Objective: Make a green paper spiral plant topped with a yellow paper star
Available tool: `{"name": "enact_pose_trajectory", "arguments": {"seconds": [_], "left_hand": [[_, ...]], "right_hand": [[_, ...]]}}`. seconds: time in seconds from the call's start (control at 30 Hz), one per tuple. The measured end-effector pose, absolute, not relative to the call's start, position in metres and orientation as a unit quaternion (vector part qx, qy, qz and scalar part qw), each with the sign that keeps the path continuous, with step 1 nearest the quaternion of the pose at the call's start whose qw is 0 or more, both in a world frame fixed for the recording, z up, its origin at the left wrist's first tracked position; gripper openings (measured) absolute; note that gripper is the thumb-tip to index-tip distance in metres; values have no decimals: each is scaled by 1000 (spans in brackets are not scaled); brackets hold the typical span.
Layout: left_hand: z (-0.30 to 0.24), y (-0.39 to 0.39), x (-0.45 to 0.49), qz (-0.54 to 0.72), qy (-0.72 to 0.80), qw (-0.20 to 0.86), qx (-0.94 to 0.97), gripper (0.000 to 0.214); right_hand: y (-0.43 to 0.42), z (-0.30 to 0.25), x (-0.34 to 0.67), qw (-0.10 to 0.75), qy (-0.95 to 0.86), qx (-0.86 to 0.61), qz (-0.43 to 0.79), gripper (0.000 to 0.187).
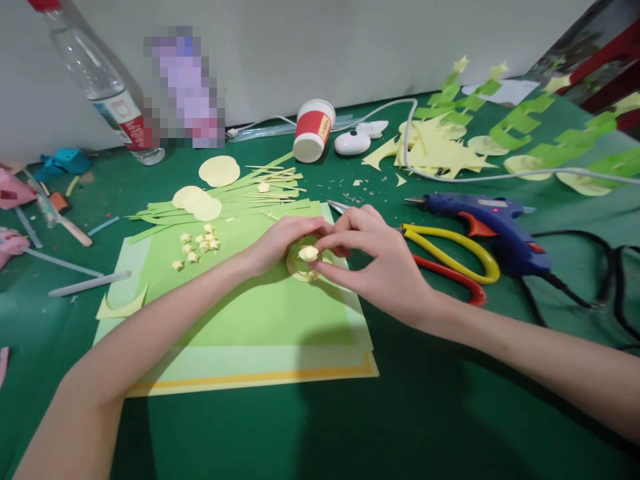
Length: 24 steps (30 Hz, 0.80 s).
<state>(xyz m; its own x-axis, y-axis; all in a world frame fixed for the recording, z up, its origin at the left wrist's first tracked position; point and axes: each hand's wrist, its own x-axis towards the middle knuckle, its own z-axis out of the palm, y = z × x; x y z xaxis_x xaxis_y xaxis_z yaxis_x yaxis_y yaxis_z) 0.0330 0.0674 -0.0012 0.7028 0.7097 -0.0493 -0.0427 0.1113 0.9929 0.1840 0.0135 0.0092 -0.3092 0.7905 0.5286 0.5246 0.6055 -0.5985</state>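
Between the thumb and fingers of my right hand [385,263] is a small pale yellow folded paper star [308,253]. Directly beneath it, over the green paper, is a round paper piece [296,272] with a pale yellow rim and green inside. My left hand [283,243] curls round the far left side of this piece, its fingertips meeting those of my right hand and partly hidden. Several finished paper stars [193,248] lie left of my hands on the green paper sheets [240,313]. Scissors [450,257] with yellow and red handles lie beside my right hand.
A blue glue gun [487,227] with a black cord lies at right. Paper strips [270,183], pale discs [219,171], a tipped paper cup [314,130] and a white cable [450,177] lie behind. A bottle [107,93] stands back left; green paper stalks [520,123] stand back right.
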Motion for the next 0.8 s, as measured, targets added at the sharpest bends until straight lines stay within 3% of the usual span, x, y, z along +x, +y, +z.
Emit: {"name": "enact_pose_trajectory", "arguments": {"seconds": [0.47,0.8], "left_hand": [[1,67,33,276,271,678,625,30],[-5,83,31,422,292,667,541,37]], "right_hand": [[15,10,187,414,-777,-437,185,8],[20,8,191,463,-732,-456,205,7]]}}
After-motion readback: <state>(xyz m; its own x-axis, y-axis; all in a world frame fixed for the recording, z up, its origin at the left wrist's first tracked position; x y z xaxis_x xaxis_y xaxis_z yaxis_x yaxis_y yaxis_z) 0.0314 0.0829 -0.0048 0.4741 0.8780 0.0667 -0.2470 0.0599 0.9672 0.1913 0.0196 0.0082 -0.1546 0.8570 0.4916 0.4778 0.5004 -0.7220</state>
